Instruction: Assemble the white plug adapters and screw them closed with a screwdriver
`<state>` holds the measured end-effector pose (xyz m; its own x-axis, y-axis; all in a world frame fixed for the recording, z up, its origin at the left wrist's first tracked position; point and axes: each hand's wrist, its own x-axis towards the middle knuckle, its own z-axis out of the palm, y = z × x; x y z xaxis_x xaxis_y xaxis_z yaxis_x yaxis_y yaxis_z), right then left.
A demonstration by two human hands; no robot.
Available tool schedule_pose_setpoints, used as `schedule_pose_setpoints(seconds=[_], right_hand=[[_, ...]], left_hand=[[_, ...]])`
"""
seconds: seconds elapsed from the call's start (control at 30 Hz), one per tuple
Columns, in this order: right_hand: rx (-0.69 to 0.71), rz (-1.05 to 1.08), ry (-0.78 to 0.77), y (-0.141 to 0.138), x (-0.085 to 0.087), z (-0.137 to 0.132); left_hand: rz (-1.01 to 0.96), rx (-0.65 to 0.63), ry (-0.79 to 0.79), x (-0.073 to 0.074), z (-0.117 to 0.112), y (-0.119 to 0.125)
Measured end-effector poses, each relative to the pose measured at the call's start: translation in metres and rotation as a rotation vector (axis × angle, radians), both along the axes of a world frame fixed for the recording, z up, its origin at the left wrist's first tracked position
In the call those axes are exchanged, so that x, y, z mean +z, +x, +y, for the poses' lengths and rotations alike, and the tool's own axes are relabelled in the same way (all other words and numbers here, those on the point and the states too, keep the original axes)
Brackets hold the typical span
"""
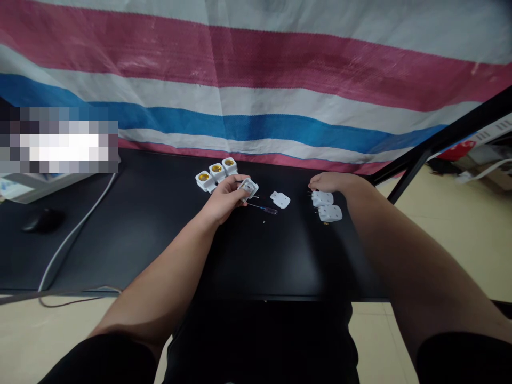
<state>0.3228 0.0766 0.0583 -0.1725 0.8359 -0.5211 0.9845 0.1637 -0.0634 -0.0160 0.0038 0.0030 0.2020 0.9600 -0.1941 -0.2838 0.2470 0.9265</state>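
My left hand is closed around a small white plug-socket part, held just above the black table. My right hand rests at the table's far right with its fingers curled down beside two white plug adapters; I cannot see anything in it. A loose white cover plate lies between my hands. A small screwdriver with a blue handle lies on the table under my left hand. Three white lamp sockets with brass insides stand in a row behind my left hand.
A dark mouse and a grey cable lie on the left of the table. A striped red, white and blue tarp hangs behind. A black metal frame bar slants at the right. Tiny screws lie near the screwdriver.
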Motion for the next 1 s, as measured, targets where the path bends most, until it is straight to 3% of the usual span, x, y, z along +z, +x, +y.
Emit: schedule_pose_setpoints(seconds=[0.1, 0.43, 0.73, 1.0], right_hand=[[-0.078, 0.027, -0.109, -0.007, 0.003, -0.004], [-0.166, -0.017, 0.099, -0.030, -0.002, -0.004], [-0.213, -0.002, 0.062, -0.031, 0.005, -0.003], [-0.261, 0.150, 0.092, -0.042, -0.006, -0.001]], left_hand=[[0.002, -0.006, 0.000, 0.002, -0.001, 0.001], [0.009, 0.008, -0.006, 0.005, -0.002, 0.001], [0.011, 0.001, 0.004, 0.005, -0.002, 0.002], [-0.001, -0.015, -0.028, 0.006, -0.003, 0.002]])
